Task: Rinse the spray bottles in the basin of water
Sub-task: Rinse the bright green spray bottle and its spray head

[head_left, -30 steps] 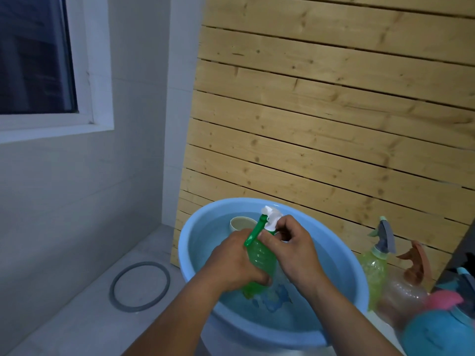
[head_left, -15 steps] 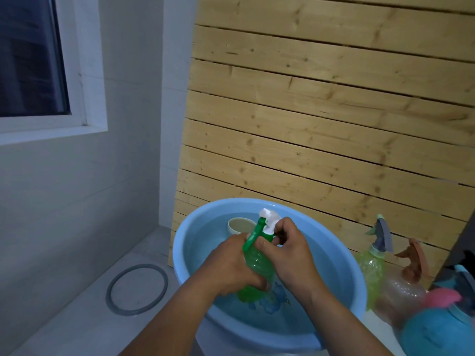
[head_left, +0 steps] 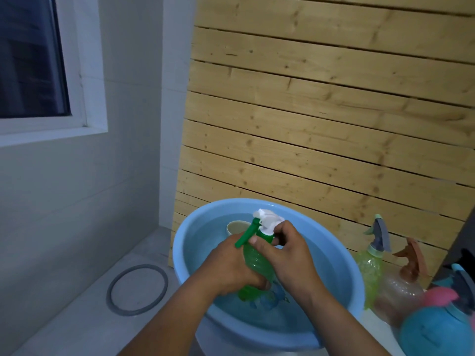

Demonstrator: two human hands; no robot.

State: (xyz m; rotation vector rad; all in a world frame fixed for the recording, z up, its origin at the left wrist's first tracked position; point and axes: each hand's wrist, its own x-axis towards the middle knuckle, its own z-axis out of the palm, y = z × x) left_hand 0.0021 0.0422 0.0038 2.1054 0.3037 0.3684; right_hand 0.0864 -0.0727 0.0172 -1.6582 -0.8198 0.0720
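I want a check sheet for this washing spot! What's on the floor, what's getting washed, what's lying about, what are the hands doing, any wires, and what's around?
Surface: grey floor; blue basin of water.
Job's things: green bottle held over the water; three more spray bottles at right: light green, clear brown-topped, blue.
Clutter: cup in basin; grey ring on floor.
Hands: left hand grips bottle body; right hand grips its neck.
Cables: nothing seen.
Surroundings: wooden slats, window.
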